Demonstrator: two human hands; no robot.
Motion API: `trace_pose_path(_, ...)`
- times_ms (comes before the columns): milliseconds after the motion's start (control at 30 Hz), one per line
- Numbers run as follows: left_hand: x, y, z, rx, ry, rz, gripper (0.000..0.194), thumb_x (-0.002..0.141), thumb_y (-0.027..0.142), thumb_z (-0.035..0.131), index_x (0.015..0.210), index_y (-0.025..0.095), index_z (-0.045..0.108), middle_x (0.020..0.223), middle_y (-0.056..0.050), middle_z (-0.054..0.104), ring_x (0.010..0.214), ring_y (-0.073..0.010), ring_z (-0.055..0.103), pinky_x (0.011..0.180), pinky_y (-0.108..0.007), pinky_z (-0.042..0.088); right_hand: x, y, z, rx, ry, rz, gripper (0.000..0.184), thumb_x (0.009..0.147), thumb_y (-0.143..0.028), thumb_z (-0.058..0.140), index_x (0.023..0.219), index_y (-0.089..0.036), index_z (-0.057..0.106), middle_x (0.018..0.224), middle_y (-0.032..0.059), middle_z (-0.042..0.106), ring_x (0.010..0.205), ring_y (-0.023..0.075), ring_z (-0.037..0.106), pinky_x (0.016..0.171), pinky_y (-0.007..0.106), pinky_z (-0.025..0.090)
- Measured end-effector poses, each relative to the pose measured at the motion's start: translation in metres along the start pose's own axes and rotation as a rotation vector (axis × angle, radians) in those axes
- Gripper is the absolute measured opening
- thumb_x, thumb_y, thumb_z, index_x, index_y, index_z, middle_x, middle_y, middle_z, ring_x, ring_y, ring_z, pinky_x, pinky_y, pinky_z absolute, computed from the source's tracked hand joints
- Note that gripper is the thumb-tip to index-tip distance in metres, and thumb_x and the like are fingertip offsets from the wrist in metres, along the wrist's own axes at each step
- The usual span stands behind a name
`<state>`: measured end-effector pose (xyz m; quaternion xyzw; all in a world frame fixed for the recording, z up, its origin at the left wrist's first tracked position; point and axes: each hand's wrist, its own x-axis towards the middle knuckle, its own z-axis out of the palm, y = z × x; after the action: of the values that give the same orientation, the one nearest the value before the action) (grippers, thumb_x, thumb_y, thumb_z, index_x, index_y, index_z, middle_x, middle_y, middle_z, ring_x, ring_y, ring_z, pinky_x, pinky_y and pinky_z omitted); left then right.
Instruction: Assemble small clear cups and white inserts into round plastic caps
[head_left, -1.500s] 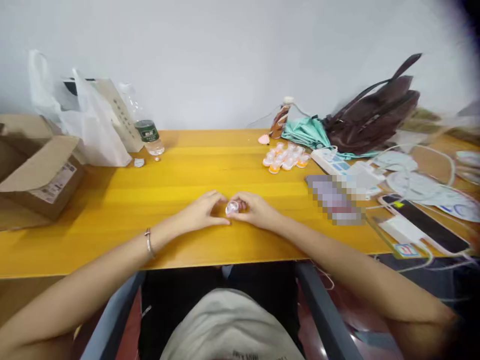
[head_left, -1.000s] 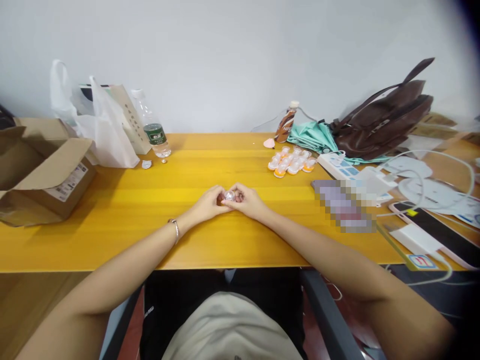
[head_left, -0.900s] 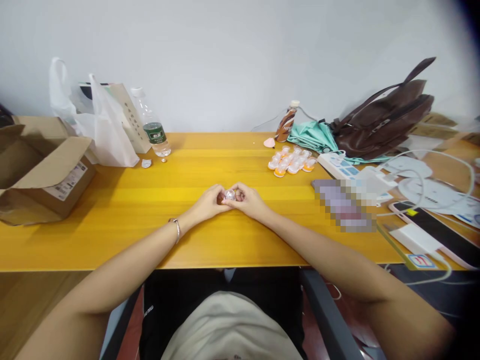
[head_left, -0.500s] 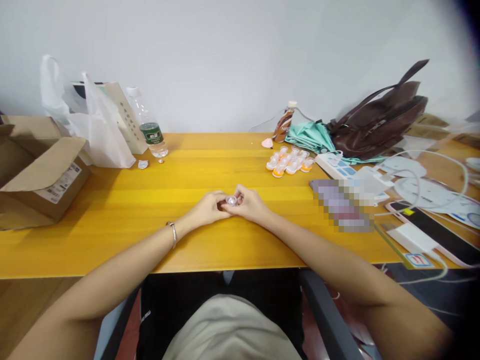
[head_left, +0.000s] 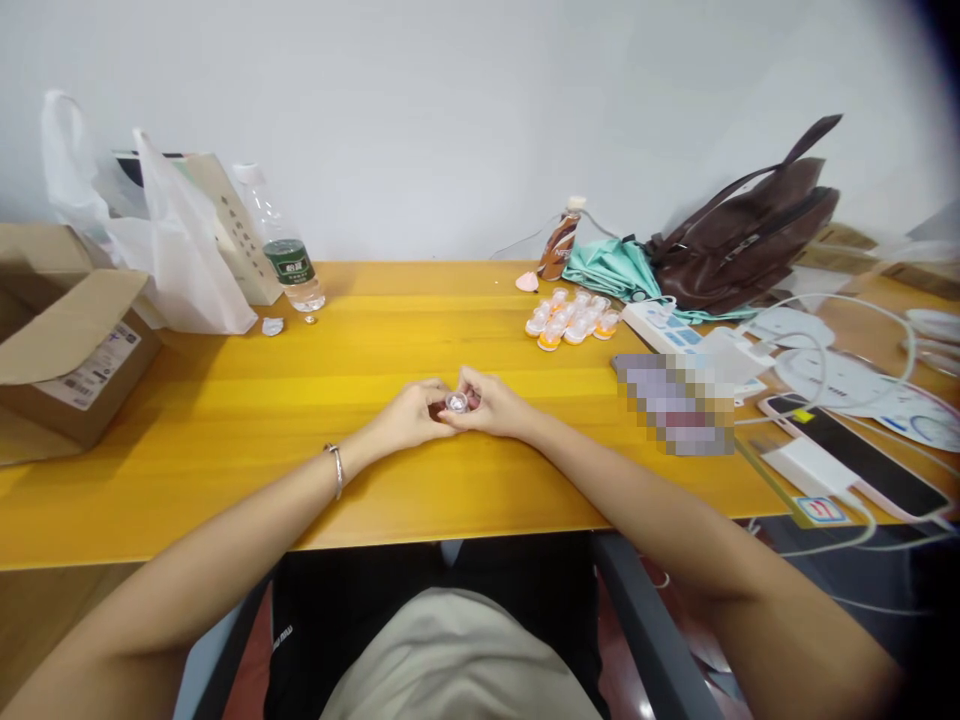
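A small, clear, round plastic container (head_left: 456, 402) with something shiny inside is held between my two hands, just above the middle of the table (head_left: 360, 360). My left hand (head_left: 411, 412) closes its fingers and thumb on its left side. From the right, my right hand (head_left: 491, 405) pinches it, the thumb in front and the index finger raised behind. The fingertips of both hands nearly meet and hide part of it. Farther back on the right lies a cluster of small clear plastic containers with orange bottoms (head_left: 574, 320).
At left stand a cardboard box (head_left: 90, 350), a white plastic bag (head_left: 191, 255) and a water bottle (head_left: 289, 262). On the right are a brown drink bottle (head_left: 561, 242), a teal folded umbrella (head_left: 611, 268), a brown bag (head_left: 750, 240), a power strip (head_left: 664, 330), phones and cables.
The whole view has shifted slightly, so things appear a little farther left. Both hands keep their hold on the small container, with barely any change in the fingers.
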<state>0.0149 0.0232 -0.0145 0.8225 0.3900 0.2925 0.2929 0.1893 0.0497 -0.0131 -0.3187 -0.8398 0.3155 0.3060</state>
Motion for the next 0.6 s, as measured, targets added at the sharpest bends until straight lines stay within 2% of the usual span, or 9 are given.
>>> trace_pose_path(133, 0.000, 0.000, -0.002, 0.002, -0.021, 0.004, 0.011, 0.070, 0.025, 0.063, 0.075, 0.015, 0.063, 0.072, -0.001, 0.054, 0.069, -0.0137, 0.051, 0.062, -0.023, 0.039, 0.000, 0.000, -0.005, -0.016, -0.066, -0.036, 0.029, 0.070, -0.039, 0.063, 0.071, -0.019, 0.041, 0.057, -0.0073, 0.041, 0.051, 0.0068, 0.035, 0.050, 0.019, 0.029)
trace_pose_path(233, 0.000, -0.001, -0.005, 0.013, -0.024, -0.003, 0.012, 0.070, 0.026, 0.063, 0.076, 0.016, 0.063, 0.072, -0.001, 0.054, 0.071, -0.0141, 0.051, 0.064, -0.024, 0.040, 0.001, 0.002, -0.009, -0.021, -0.107, -0.072, 0.022, 0.073, -0.034, 0.059, 0.078, -0.019, 0.045, 0.065, -0.0045, 0.048, 0.056, 0.0083, 0.041, 0.053, 0.020, 0.034)
trace_pose_path(300, 0.002, -0.003, -0.007, 0.015, -0.019, -0.013, 0.014, 0.070, 0.027, 0.063, 0.077, 0.016, 0.062, 0.072, 0.000, 0.053, 0.070, -0.0137, 0.050, 0.064, -0.024, 0.040, 0.001, 0.002, -0.011, -0.043, -0.115, -0.144, 0.017, 0.073, -0.027, 0.057, 0.085, -0.018, 0.049, 0.075, -0.0012, 0.052, 0.064, 0.0105, 0.046, 0.061, 0.022, 0.038)
trace_pose_path(400, 0.002, -0.006, -0.008, 0.023, 0.016, -0.021, 0.015, 0.069, 0.027, 0.063, 0.078, 0.015, 0.060, 0.073, 0.000, 0.052, 0.068, -0.0129, 0.048, 0.062, -0.024, 0.039, 0.001, 0.000, -0.012, -0.119, -0.096, -0.248, 0.023, 0.073, -0.023, 0.057, 0.094, -0.018, 0.050, 0.088, 0.0035, 0.053, 0.080, 0.0149, 0.050, 0.074, 0.027, 0.041)
trace_pose_path(500, 0.001, -0.007, -0.007, 0.010, 0.024, -0.011, 0.017, 0.067, 0.026, 0.065, 0.077, 0.015, 0.058, 0.075, -0.001, 0.053, 0.068, -0.0129, 0.049, 0.063, -0.024, 0.039, -0.001, -0.007, -0.009, -0.213, 0.002, -0.178, 0.037, 0.071, -0.036, 0.063, 0.100, -0.018, 0.047, 0.091, 0.0058, 0.052, 0.082, 0.0175, 0.050, 0.073, 0.029, 0.041)
trace_pose_path(600, -0.003, -0.002, -0.004, -0.059, 0.027, -0.017, 0.019, 0.068, 0.025, 0.066, 0.080, 0.014, 0.058, 0.080, -0.002, 0.056, 0.071, -0.0136, 0.052, 0.065, -0.025, 0.042, -0.005, -0.014, -0.005, -0.238, 0.057, -0.040, 0.039, 0.071, -0.046, 0.063, 0.094, -0.019, 0.046, 0.074, 0.0001, 0.050, 0.067, 0.0145, 0.048, 0.063, 0.025, 0.038)
